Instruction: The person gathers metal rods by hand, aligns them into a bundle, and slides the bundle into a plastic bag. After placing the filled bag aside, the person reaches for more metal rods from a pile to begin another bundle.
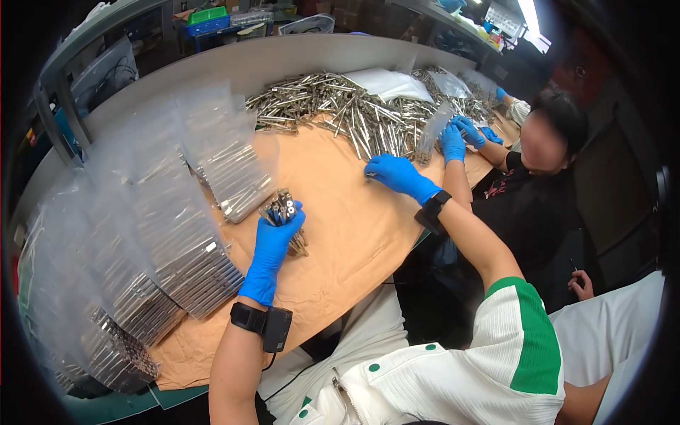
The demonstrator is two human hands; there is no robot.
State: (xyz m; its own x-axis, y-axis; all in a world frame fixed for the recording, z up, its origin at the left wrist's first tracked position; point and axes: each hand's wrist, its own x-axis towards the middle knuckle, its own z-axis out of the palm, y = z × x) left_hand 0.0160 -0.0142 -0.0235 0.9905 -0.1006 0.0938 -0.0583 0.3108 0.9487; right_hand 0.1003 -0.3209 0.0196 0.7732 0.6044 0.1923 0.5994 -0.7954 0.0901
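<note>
My left hand (275, 244), in a blue glove, is closed round a bundle of short metal rods (282, 207), whose ends stick out above and below the fist. My right hand (398, 173), also gloved in blue, is over the brown paper at the near edge of a heap of loose metal rods (365, 117). Its fingers are drawn together, with a small dark bit showing at their tips; what they hold is mostly hidden. Left of my left hand lie several clear plastic bags (202, 273) filled with rows of similar rods, overlapping one another.
Brown paper (333, 227) covers the worktop, backed by a low grey wall (283, 53). To the right, a co-worker's blue-gloved hands (453, 140) hold a clear bag (433, 133) of rods beside the heap. White plastic sheets (389, 83) lie on the heap.
</note>
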